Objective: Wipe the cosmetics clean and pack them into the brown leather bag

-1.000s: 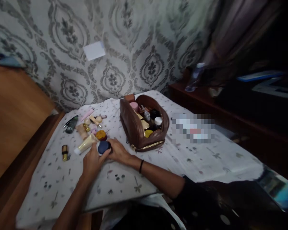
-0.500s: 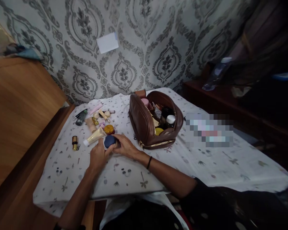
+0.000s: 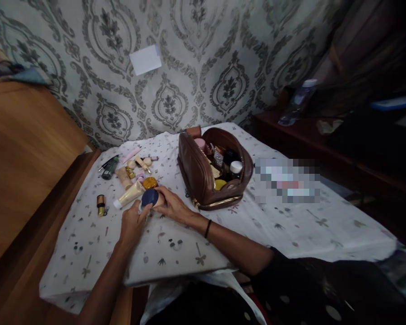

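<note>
A small jar with a dark blue lid (image 3: pixel 150 197) is held between my two hands at the front of a group of cosmetics. Around its left and near side curl the fingers of my left hand (image 3: pixel 131 222). My right hand (image 3: pixel 174 206) grips it from the right, where a pale side shows beside the fingers. Just behind lie a jar with a golden lid (image 3: pixel 150 183) and a cream tube with a white cap (image 3: pixel 129 195). To the right stands an unzipped brown cosmetic bag (image 3: pixel 198 169), holding several jars and bottles, one with a white cap (image 3: pixel 236 167).
Several small cosmetics, including a beige tube (image 3: pixel 123 177) and a dark bottle (image 3: pixel 110 169), lie behind on the white patterned cloth (image 3: pixel 189 246). A gold and black tube (image 3: pixel 101 205) sits at left. A plastic bottle (image 3: pixel 297 103) stands on the dark red furniture at right.
The view has shifted slightly, so everything sits a little further left. Both hands still hold the blue-lidded jar, and more of a pale side shows by my right fingers.
</note>
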A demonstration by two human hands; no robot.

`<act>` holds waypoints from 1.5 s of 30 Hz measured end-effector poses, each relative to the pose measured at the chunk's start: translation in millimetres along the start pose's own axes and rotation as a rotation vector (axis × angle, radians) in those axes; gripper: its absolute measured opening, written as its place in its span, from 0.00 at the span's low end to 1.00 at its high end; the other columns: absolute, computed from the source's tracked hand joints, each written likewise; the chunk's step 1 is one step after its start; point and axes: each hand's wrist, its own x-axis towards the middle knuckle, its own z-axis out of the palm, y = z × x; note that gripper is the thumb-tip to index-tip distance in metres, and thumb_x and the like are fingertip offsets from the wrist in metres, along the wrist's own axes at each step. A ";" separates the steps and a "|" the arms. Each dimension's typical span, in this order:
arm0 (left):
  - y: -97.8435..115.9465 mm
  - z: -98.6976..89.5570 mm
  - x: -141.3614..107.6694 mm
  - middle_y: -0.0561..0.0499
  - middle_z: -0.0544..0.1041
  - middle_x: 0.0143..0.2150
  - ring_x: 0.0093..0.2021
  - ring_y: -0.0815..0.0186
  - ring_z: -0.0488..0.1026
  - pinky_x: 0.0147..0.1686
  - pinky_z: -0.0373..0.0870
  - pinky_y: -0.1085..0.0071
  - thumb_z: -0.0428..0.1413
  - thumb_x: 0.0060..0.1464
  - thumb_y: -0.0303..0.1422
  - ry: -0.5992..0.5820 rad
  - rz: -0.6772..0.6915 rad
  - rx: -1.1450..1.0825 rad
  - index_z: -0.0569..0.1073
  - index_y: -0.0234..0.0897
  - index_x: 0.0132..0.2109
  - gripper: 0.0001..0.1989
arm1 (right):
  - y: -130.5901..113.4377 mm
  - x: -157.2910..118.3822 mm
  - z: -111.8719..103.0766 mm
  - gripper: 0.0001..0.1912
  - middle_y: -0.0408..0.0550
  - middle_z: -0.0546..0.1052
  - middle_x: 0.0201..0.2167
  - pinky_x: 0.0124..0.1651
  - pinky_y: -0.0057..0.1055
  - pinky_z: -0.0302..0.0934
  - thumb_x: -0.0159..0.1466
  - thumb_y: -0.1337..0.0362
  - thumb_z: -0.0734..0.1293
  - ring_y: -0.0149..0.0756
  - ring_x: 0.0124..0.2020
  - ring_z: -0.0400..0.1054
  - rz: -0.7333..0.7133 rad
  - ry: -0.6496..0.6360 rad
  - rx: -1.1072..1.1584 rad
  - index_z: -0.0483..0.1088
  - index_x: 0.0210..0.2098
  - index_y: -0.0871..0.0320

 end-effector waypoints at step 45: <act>-4.4 -26.1 9.2 0.43 0.77 0.48 0.51 0.56 0.74 0.54 0.69 0.60 0.55 0.59 0.42 -0.139 0.204 -0.208 0.75 0.33 0.50 0.19 | -8.9 -3.1 7.3 0.26 0.50 0.73 0.46 0.49 0.37 0.63 0.54 0.64 0.74 0.41 0.45 0.68 -0.074 -0.131 -0.126 0.65 0.51 0.57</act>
